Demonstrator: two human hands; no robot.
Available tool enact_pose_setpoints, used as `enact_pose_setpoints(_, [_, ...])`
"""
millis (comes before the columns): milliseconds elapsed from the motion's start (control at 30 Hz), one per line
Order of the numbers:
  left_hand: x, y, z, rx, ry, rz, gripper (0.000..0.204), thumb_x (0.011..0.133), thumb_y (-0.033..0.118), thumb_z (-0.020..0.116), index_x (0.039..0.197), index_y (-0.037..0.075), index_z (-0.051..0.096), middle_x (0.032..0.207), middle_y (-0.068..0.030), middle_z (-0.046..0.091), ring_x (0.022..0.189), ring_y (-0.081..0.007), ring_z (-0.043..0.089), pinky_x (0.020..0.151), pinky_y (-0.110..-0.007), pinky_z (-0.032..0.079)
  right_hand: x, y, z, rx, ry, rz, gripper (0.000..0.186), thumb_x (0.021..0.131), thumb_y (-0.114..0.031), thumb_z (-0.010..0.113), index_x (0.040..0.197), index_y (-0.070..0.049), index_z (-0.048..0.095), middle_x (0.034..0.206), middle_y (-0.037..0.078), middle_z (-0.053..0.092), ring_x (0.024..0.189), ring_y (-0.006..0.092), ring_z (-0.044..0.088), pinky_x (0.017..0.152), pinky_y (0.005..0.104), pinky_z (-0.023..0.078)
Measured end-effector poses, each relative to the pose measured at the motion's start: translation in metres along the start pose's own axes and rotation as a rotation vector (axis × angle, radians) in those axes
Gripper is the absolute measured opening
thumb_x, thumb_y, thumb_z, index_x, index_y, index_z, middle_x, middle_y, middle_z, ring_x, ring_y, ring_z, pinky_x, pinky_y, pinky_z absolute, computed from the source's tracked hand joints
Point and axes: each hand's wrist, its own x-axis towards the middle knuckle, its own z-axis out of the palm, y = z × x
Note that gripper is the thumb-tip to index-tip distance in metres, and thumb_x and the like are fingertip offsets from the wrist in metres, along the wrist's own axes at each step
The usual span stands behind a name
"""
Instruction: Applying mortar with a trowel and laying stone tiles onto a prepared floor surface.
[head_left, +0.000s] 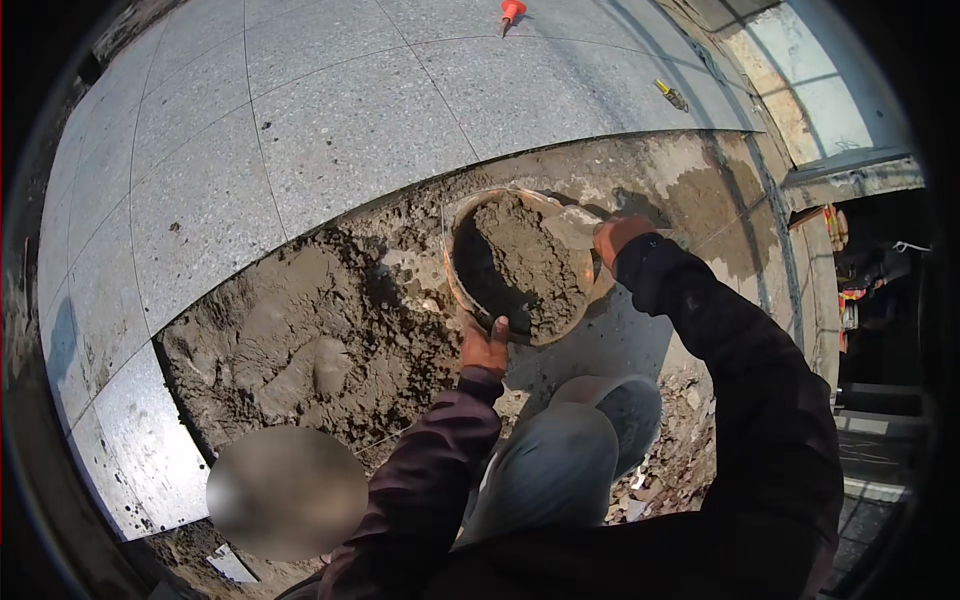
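A round basin (463, 280) of wet grey-brown mortar (530, 262) stands tilted in front of me. My left hand (485, 348) grips its near rim, thumb over the edge. At the basin's right side, my right hand (618, 240) is closed round the handle of a trowel (572, 227). The trowel's mortar-smeared blade reaches over the rim toward the mortar, and the handle is mostly hidden in my fist. Left of the basin lies a bed of spread wet mortar (290, 340), smooth in places and lumpy near the basin.
Grey speckled floor tiles (340, 120) border the mortar on the far and left sides. On them lie a chisel with a red hand guard (513, 12) and a small yellow-and-dark tool (671, 95). Rubble (680, 430) lies by my knee. A blurred patch covers the lower left.
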Motion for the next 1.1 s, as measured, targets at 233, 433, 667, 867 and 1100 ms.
enact_pose_setpoints(233, [0.004,-0.012,0.005,-0.111,0.137,0.257,0.059,0.076,0.027,0.057,0.114,-0.01,0.033,0.078,-0.0249,0.055,0.071,-0.0385,0.053,0.064,-0.037,0.043,0.037,-0.086,0.033,0.218,-0.041,-0.192,0.019,0.071,-0.014,0.054,0.089,-0.008,0.058,0.089,0.014,0.057,0.081,0.0285,0.057,0.07,0.0394,0.045])
enact_pose_setpoints(433, [0.004,0.006,0.003,0.014,-0.025,0.016,0.056,0.075,0.03,0.057,0.109,-0.01,0.036,0.074,-0.0274,0.053,0.075,-0.0406,0.053,0.065,-0.04,0.041,0.0,-0.099,0.037,0.533,-0.077,-0.057,0.029,0.066,-0.019,0.061,0.09,-0.003,0.056,0.092,0.017,0.056,0.08,0.0325,0.056,0.072,0.039,0.045])
enact_pose_setpoints(667, [0.009,0.0,-0.009,-0.02,-0.081,0.048,0.062,0.076,0.035,0.055,0.112,-0.01,0.031,0.07,-0.0271,0.052,0.069,-0.0408,0.052,0.062,-0.041,0.041,-0.02,-0.094,0.026,1.472,-0.198,-0.136,0.015,0.07,-0.011,0.056,0.067,0.001,0.048,0.051,0.008,0.05,0.036,0.0131,0.049,0.034,0.027,0.037])
enact_pose_setpoints(867, [-0.037,-0.032,-0.03,-0.4,-0.144,0.018,0.057,0.077,0.032,0.057,0.115,-0.005,0.035,0.104,-0.0184,0.051,0.098,-0.0262,0.047,0.085,-0.032,0.035,-0.038,-0.071,-0.001,1.304,-0.109,-0.195,0.011,0.073,-0.008,0.054,0.067,-0.002,0.049,0.048,0.003,0.046,0.036,0.011,0.044,0.036,0.0241,0.034])
enact_pose_setpoints(1100, [-0.145,-0.125,-0.144,-1.142,0.297,-0.804,0.056,0.086,0.04,0.032,0.122,-0.003,0.024,0.12,-0.0181,0.038,0.109,-0.0311,0.039,0.091,-0.038,0.033,-0.088,-0.119,-0.049,1.122,0.036,-0.431,0.011,0.072,-0.01,0.053,0.071,0.0,0.05,0.051,0.006,0.049,0.042,0.0125,0.048,0.041,0.0253,0.035])
